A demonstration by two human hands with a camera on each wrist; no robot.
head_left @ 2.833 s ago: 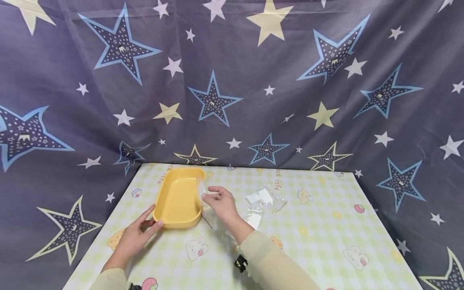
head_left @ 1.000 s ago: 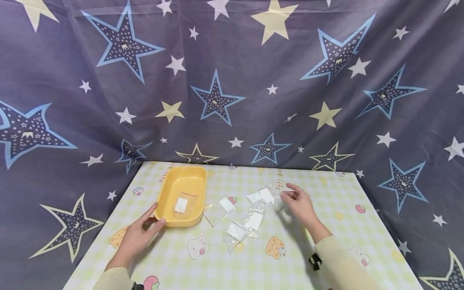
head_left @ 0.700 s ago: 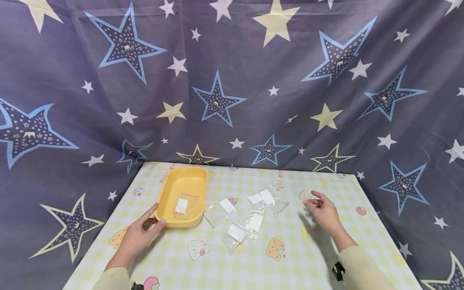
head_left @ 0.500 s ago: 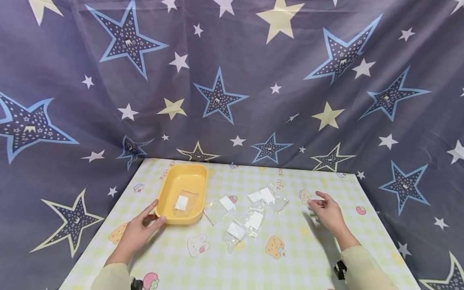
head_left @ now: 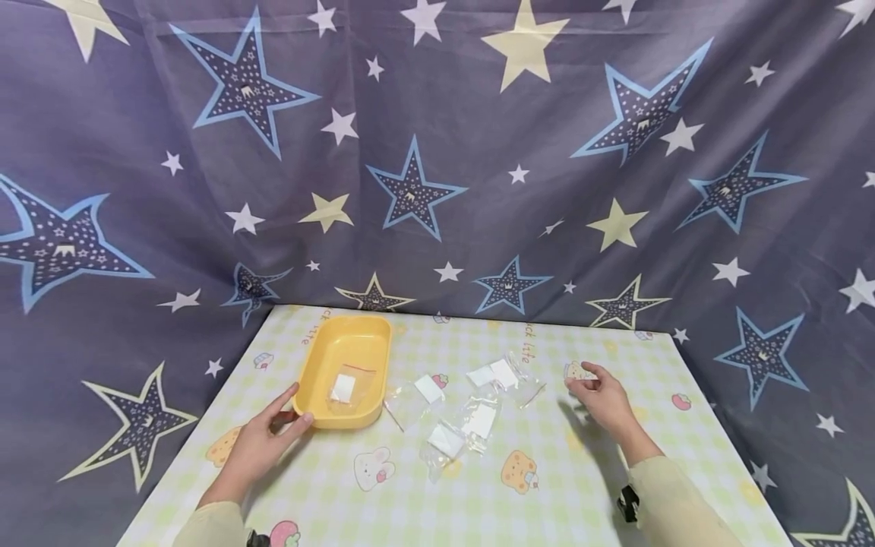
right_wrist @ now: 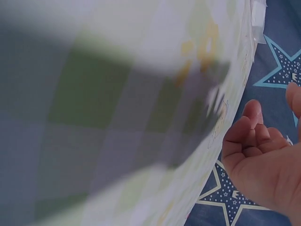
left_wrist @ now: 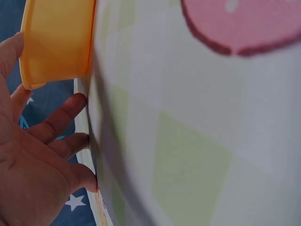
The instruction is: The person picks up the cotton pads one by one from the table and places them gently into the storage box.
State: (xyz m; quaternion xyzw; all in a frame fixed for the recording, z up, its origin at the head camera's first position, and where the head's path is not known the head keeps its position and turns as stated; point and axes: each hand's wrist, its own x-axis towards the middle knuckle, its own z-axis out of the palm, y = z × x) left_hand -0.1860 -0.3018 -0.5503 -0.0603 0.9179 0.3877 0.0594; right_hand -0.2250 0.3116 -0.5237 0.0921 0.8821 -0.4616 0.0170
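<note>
In the head view, a yellow tray (head_left: 378,406) stands on the left of the table. Thumb and index finger of my left hand (head_left: 254,448) hold its near left corner from two sides; the left wrist view shows its other fingers spread below the yellow wall (left_wrist: 59,42). Inside the tray lies a small clear plastic bag (head_left: 343,388) with a white square and a red line along its edge. My right hand (head_left: 610,403) hovers over the right side, holding nothing; the right wrist view shows its fingers (right_wrist: 237,134) loosely curled, with its shadow on the cloth.
Right of the tray lie several similar clear bags: one near it (head_left: 428,389), one nearer the front (head_left: 446,439), one in the middle (head_left: 481,418) and one at the back (head_left: 503,372). A star-printed curtain (head_left: 437,190) rises behind the checked tablecloth (head_left: 472,505).
The right hand has let go of a clear bag, which now lies in the tray, and has moved right past the other bags. The left hand stays at the tray's corner.
</note>
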